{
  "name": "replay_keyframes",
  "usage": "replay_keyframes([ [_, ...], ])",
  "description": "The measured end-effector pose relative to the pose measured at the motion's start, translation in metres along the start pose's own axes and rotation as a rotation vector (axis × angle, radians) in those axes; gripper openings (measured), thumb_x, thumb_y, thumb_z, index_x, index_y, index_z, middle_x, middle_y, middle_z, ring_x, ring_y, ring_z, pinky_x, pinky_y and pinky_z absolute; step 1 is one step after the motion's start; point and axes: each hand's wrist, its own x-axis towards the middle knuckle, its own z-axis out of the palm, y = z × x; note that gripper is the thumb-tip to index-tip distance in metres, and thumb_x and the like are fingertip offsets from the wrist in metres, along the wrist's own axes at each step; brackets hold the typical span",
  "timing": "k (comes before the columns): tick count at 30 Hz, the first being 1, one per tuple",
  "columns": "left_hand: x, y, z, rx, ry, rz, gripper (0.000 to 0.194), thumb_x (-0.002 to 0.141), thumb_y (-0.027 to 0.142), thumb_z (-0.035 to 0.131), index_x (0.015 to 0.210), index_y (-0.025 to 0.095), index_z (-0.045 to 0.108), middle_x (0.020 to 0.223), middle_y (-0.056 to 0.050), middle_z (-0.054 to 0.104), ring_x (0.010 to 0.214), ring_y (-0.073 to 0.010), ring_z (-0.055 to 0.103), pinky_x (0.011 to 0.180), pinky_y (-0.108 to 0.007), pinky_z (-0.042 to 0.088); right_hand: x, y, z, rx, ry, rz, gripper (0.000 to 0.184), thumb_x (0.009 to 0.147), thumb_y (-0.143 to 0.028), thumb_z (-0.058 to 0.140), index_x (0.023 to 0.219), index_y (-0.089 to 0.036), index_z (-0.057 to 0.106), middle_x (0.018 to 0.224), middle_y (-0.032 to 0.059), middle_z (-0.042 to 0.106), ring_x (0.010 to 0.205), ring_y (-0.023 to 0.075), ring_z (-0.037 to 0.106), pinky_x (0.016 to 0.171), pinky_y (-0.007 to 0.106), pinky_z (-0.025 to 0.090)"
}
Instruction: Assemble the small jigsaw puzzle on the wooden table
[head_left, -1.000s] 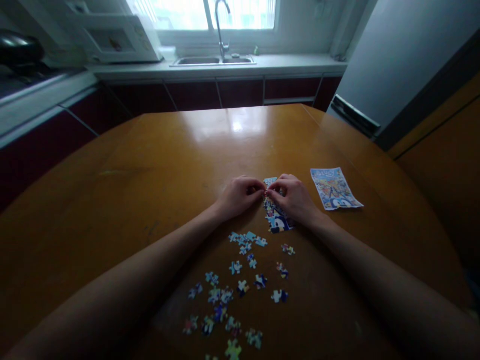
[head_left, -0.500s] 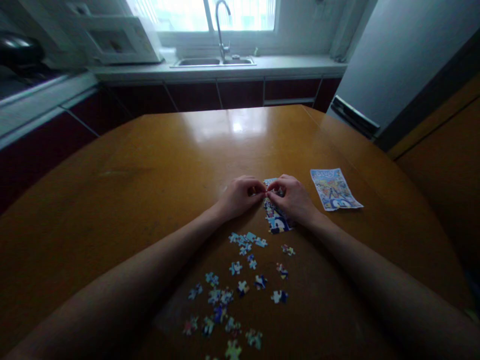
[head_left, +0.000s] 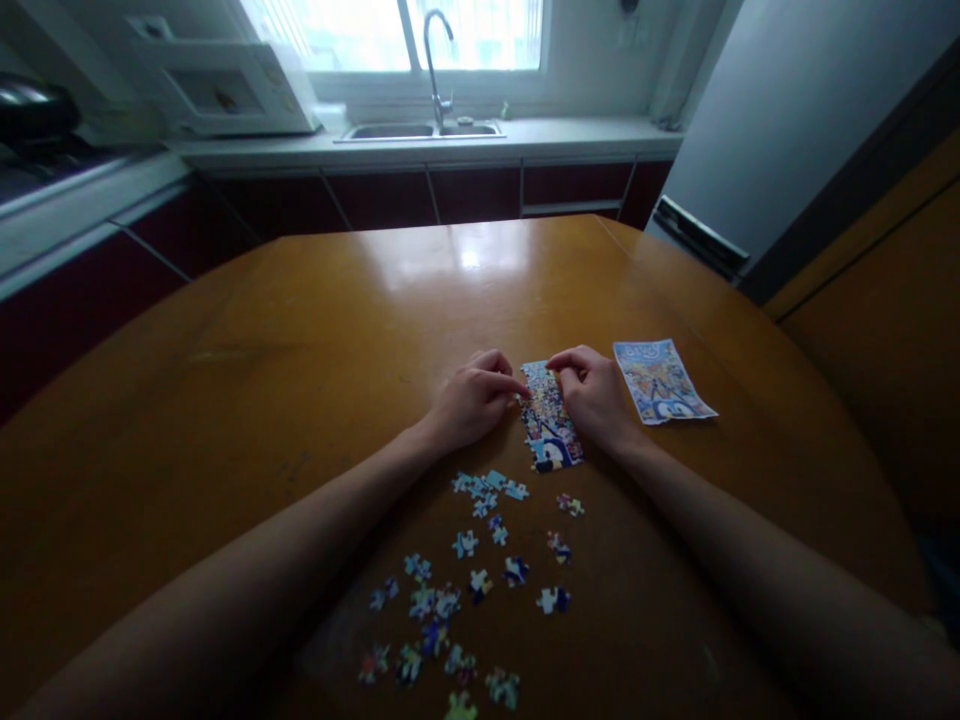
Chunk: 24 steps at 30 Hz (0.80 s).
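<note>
A partly joined jigsaw puzzle (head_left: 551, 420) lies on the wooden table, a narrow strip with a jagged left side and a blue cartoon face near its bottom. From the left, my left hand (head_left: 480, 398) touches the puzzle's edge with a stretched index finger; its other fingers are bent. My right hand (head_left: 595, 400) rests along the puzzle's right side, index finger reaching to the upper edge and thumb apart from it. I see no loose piece in either hand. Nearer to me, light-blue puzzle pieces (head_left: 487, 486) lie in a cluster.
More loose puzzle pieces (head_left: 435, 602) are scattered at the near side of the table (head_left: 337, 330). A creased picture sheet (head_left: 663, 382) lies right of my right hand. Beyond the table are a counter with a sink (head_left: 394, 131), a microwave (head_left: 225, 92) and a fridge (head_left: 795, 130).
My fingertips, pinched together over the puzzle before, have parted. My right hand has shifted to the puzzle's right side, uncovering more of it. The view has tilted slightly.
</note>
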Motion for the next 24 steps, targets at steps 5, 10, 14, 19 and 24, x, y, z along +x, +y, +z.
replay_keyframes([
  [5, 0.0014, -0.0006, 0.0000, 0.008, 0.003, 0.007, 0.040, 0.077, -0.001, 0.052, 0.089, 0.026, 0.079, 0.086, -0.004, 0.057, 0.086, -0.0171, 0.054, 0.077, -0.031, 0.045, -0.0003, 0.0020, 0.0014, 0.003, 0.001, -0.010, 0.024, 0.083, -0.009, 0.050, 0.078, -0.020, 0.071, 0.082, 0.0050, 0.069, 0.078, 0.0182, 0.063, 0.072, 0.033, 0.047],
  [10, 0.0048, 0.0012, -0.0035, -0.051, 0.091, -0.126, 0.041, 0.071, -0.005, 0.048, 0.092, 0.018, 0.074, 0.086, -0.004, 0.056, 0.083, -0.0167, 0.054, 0.071, -0.028, 0.045, 0.0002, 0.0021, 0.0012, 0.010, 0.004, -0.018, 0.026, 0.082, -0.007, 0.050, 0.075, -0.020, 0.072, 0.081, 0.0046, 0.067, 0.078, 0.0179, 0.062, 0.072, 0.033, 0.047],
  [14, 0.0044, 0.0014, -0.0037, -0.018, 0.061, -0.075, 0.039, 0.071, -0.003, 0.049, 0.084, 0.021, 0.076, 0.084, -0.004, 0.057, 0.085, -0.0178, 0.054, 0.077, -0.032, 0.045, -0.0001, 0.0049, 0.0018, 0.008, -0.020, -0.023, 0.029, 0.081, -0.005, 0.049, 0.071, -0.020, 0.072, 0.080, 0.0039, 0.064, 0.076, 0.0170, 0.061, 0.072, 0.033, 0.047],
  [19, 0.0032, 0.0017, -0.0038, 0.014, 0.020, -0.029, 0.037, 0.073, -0.002, 0.052, 0.080, 0.023, 0.078, 0.082, -0.004, 0.057, 0.085, -0.0187, 0.054, 0.078, -0.034, 0.044, -0.0012, 0.0068, 0.0041, -0.013, -0.088, -0.075, 0.036, 0.078, 0.000, 0.049, 0.067, -0.024, 0.074, 0.086, 0.0041, 0.062, 0.086, 0.0181, 0.059, 0.081, 0.035, 0.048],
  [24, 0.0022, 0.0005, -0.0039, 0.045, -0.012, 0.008, 0.036, 0.076, 0.000, 0.053, 0.080, 0.026, 0.079, 0.083, -0.003, 0.056, 0.085, -0.0181, 0.052, 0.077, -0.033, 0.043, -0.0035, 0.0021, 0.0048, -0.101, -0.207, -0.153, 0.035, 0.078, 0.000, 0.057, 0.069, -0.027, 0.076, 0.095, 0.0044, 0.062, 0.098, 0.0206, 0.055, 0.089, 0.038, 0.046],
])
